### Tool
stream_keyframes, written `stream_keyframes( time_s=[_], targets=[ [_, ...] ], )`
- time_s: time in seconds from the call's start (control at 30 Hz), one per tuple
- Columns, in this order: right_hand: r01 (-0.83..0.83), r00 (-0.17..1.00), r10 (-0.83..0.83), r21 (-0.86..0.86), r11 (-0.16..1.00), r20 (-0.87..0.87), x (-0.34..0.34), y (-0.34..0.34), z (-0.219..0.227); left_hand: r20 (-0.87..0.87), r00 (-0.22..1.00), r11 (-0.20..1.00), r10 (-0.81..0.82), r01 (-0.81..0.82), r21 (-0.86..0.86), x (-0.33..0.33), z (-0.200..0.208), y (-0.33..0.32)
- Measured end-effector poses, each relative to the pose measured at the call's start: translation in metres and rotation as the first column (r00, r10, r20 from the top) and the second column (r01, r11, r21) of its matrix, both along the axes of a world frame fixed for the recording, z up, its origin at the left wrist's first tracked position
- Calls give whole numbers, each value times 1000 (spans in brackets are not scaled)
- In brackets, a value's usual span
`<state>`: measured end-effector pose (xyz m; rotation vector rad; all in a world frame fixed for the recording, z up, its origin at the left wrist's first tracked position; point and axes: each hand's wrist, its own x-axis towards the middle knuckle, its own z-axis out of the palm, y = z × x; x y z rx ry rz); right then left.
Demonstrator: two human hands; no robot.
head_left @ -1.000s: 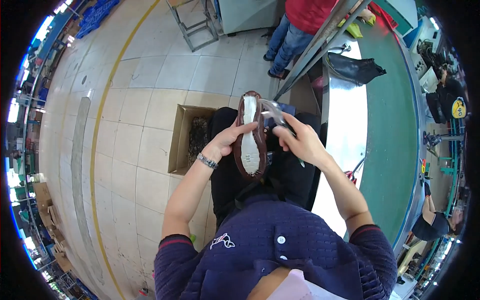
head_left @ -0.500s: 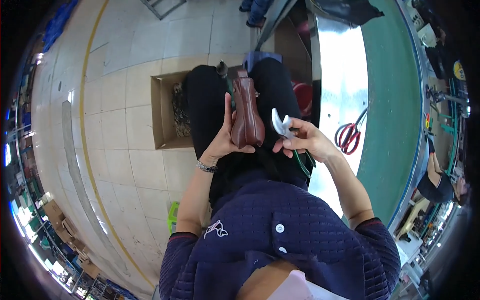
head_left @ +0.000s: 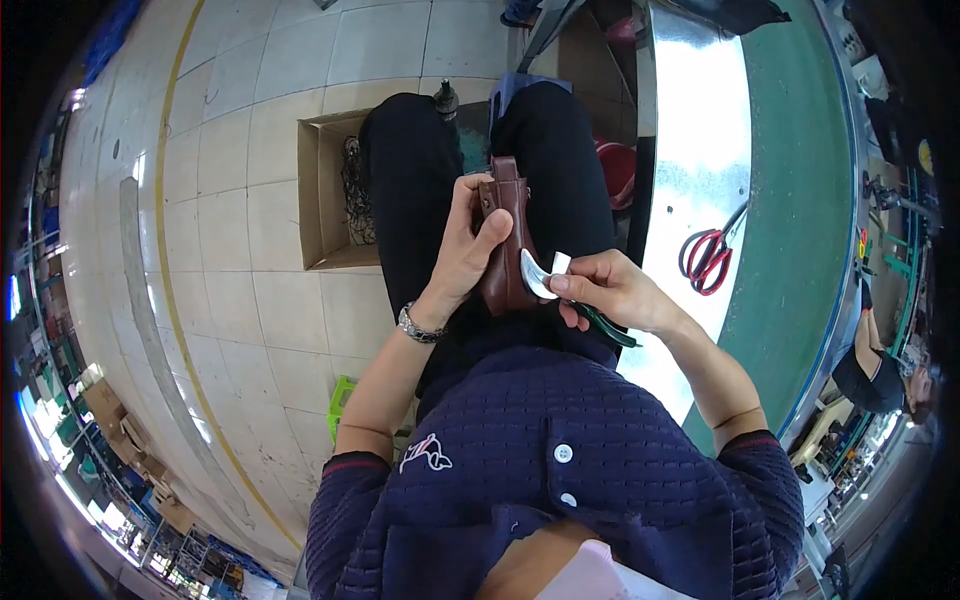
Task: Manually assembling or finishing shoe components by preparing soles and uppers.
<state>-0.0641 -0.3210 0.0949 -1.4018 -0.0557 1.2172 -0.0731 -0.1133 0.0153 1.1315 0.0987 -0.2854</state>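
Note:
A brown leather case (head_left: 508, 275), narrow at the far end and wider near me, is held above my lap. My left hand (head_left: 470, 240) is closed round its left side, with the thumb laid across the upper face. In my right hand (head_left: 605, 290) are pliers with green handles (head_left: 606, 325) and broad pale jaws (head_left: 537, 277). One curved jaw lies against or just over the right side of the case; I cannot tell whether it touches. My fingertips grip the pliers close to the jaws, hiding the joint.
On the metal worktop (head_left: 695, 130) to my right lie red-handled scissors (head_left: 708, 262), beside a green belt surface (head_left: 785, 200). An open cardboard box (head_left: 312, 200) with dark stringy material stands left of my legs. A red bucket (head_left: 617, 175) sits under the worktop. Another person (head_left: 872, 370) is far right.
My left hand has shifted its grip up the case, thumb now over the top. The pliers have moved left, up to the case's side. The case has turned slightly.

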Motion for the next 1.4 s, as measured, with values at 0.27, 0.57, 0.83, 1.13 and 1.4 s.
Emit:
stream_keyframes(
  time_s=[0.27, 0.57, 0.83, 1.13, 1.4],
  targets=[
    [61, 997, -58, -51, 997, 53, -7, -10, -5, -28, 999, 999, 23, -23, -30, 5, 5, -2],
    [-137, 973, 184, -293, 946, 139, 6, -6, 13, -72, 996, 998, 51, -49, 35, -10, 7, -12],
    [-73, 811, 305, -432, 899, 498, -4, 0, 26, 55, 999, 1000, 3, -2, -9, 0, -10, -3],
    [22, 922, 71, -234, 972, 381, -29, -29, 8, -347, 868, 921, -355, 260, -290, 11, -43, -8],
    [635, 615, 338, -701, 323, 712, 13, -123, -46, -91, 957, 959, -277, 281, 30, 23, 23, -24]
  ],
)
